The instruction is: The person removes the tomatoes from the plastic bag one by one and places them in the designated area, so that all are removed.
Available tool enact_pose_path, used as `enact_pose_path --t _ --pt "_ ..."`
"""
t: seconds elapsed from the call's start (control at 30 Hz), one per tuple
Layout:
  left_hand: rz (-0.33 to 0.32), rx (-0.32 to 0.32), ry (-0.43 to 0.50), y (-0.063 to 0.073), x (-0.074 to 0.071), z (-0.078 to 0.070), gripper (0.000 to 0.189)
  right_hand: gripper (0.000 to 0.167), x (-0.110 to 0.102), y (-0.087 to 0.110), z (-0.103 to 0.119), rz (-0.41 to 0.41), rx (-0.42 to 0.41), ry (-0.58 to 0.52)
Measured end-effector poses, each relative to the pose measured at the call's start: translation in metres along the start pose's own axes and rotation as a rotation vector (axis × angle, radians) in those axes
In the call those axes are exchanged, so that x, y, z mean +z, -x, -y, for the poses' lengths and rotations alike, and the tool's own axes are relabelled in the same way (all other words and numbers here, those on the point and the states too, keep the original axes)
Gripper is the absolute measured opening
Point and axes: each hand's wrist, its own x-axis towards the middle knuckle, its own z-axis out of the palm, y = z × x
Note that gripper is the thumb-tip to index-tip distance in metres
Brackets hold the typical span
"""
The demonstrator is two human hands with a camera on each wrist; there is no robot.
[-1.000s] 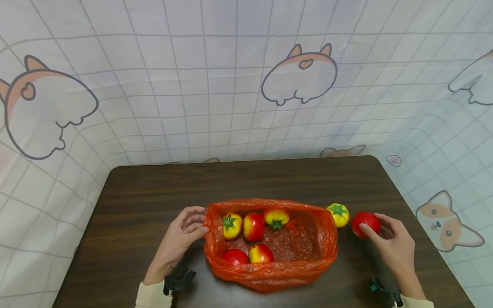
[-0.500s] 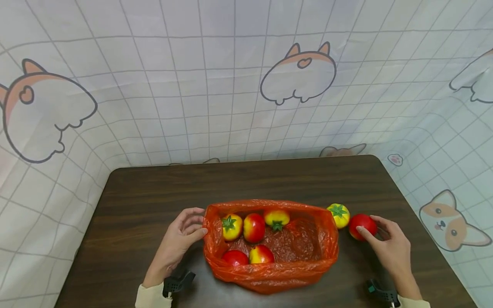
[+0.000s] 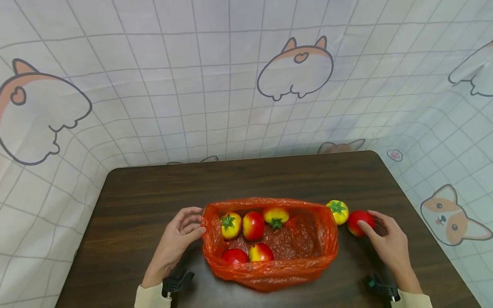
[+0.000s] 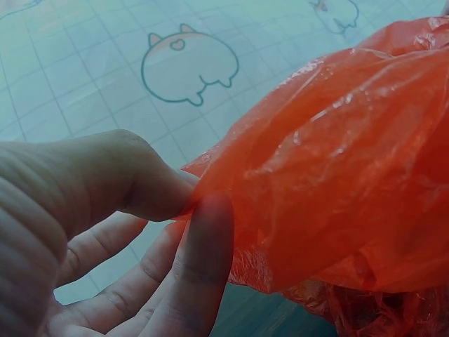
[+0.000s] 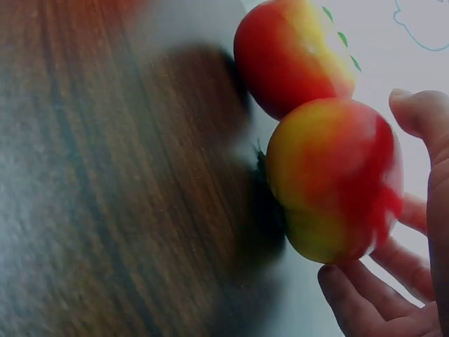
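Observation:
An orange-red plastic bag (image 3: 277,273) stands wide-mouthed on the table with several red-and-yellow tomatoes (image 3: 253,226) inside. My left hand (image 3: 175,239) pinches the bag's left rim between thumb and fingers; the thin film (image 4: 330,168) is stretched from the pinch in the left wrist view. Right of the bag, my right hand (image 3: 390,244) is at a red-and-yellow tomato (image 3: 360,223). In the right wrist view its fingers (image 5: 365,295) lie along this tomato's side, while the thumb stands a little off the skin. Another tomato (image 3: 337,212), with a green leafy top, sits against it, close beside the bag.
The dark wood-grain table (image 3: 154,188) has rounded far corners. White gridded cloth (image 3: 215,85) with cartoon dogs hangs behind and at both sides. Each wrist wears a black strap with a small device (image 3: 179,281).
My right hand and the tomato at it have moved slightly left, closer to the other loose tomato. My left hand stays on the bag's rim. The head view has shifted slightly.

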Motion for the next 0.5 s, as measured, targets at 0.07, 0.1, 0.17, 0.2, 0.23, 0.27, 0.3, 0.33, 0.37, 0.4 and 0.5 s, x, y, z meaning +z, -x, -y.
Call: enact_pose_path --t 0.07,0.1,0.17,0.2,0.23,0.27,0.3,0.33,0.37,0.4,0.5 --pt "0.002 0.002 -0.003 -0.001 0.0 0.0 0.058 0.061 -0.001 0.0 0.0 -0.003 -0.009 -0.004" --pt "0.002 0.001 -0.004 -0.001 0.0 0.0 0.058 0.061 -0.002 0.0 0.0 -0.006 -0.012 -0.011" --pt "0.0 -0.004 -0.01 -0.001 0.0 0.0 0.058 0.06 -0.003 0.0 0.0 -0.018 -0.018 -0.013" --pt "-0.001 -0.006 -0.013 -0.001 0.0 0.0 0.058 0.059 -0.003 0.0 0.0 -0.027 -0.024 -0.017" --pt "-0.002 -0.009 -0.014 -0.002 0.0 0.0 0.058 0.058 -0.004 0.001 0.001 -0.036 -0.029 -0.026" --pt "-0.003 -0.012 -0.016 -0.001 0.0 0.0 0.058 0.058 -0.005 0.001 0.002 -0.045 -0.027 -0.026" --pt "-0.004 -0.012 -0.018 -0.001 0.0 0.0 0.058 0.057 -0.007 0.002 0.003 -0.055 -0.024 -0.027" --pt "-0.003 -0.012 -0.02 -0.001 0.0 0.0 0.059 0.056 -0.009 0.002 0.004 -0.07 -0.021 -0.028" --pt "-0.004 -0.011 -0.022 -0.001 0.0 0.001 0.059 0.055 -0.011 0.002 0.005 -0.085 -0.019 -0.031" --pt "-0.004 -0.012 -0.023 -0.001 0.0 0.001 0.058 0.054 -0.012 0.002 0.007 -0.103 -0.02 -0.04" --pt "-0.007 -0.015 -0.028 -0.001 0.001 0.0 0.058 0.05 -0.018 0.002 0.015 -0.161 -0.041 -0.068"
